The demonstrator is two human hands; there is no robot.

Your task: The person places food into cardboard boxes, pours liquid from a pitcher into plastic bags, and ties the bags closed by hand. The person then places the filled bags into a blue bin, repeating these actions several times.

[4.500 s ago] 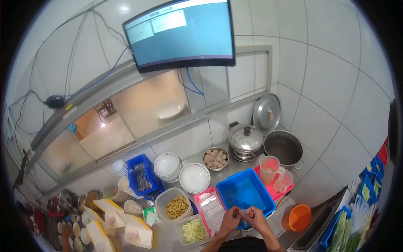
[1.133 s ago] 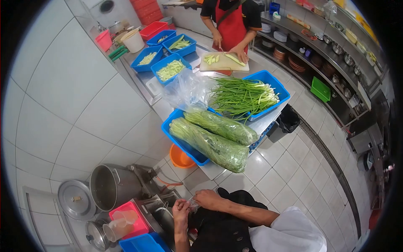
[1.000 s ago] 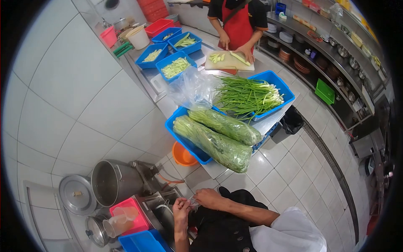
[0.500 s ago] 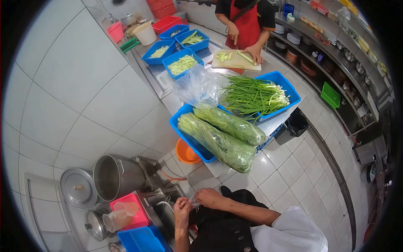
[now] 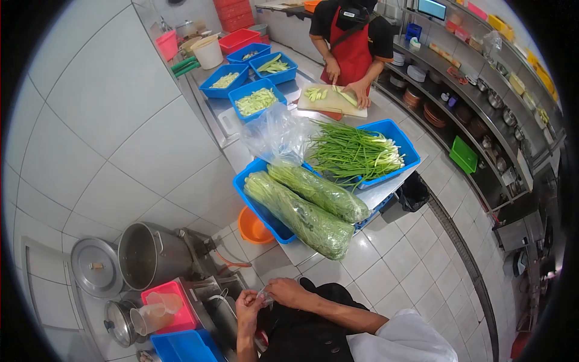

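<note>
Pinching a small piece of clear plastic (image 5: 265, 295) with both left hand (image 5: 247, 306) and right hand (image 5: 287, 292), at the near centre. Standing right of a pink tray (image 5: 186, 312) and blue basin (image 5: 181, 349), nearer than a blue tub (image 5: 278, 230) of wrapped greens (image 5: 301, 216). Facing, farther off, a person (image 5: 353, 57) at a cutting board (image 5: 327, 104).

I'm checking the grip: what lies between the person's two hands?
A small clear plastic piece, held between the left hand and right hand; the head view shows it.
</note>
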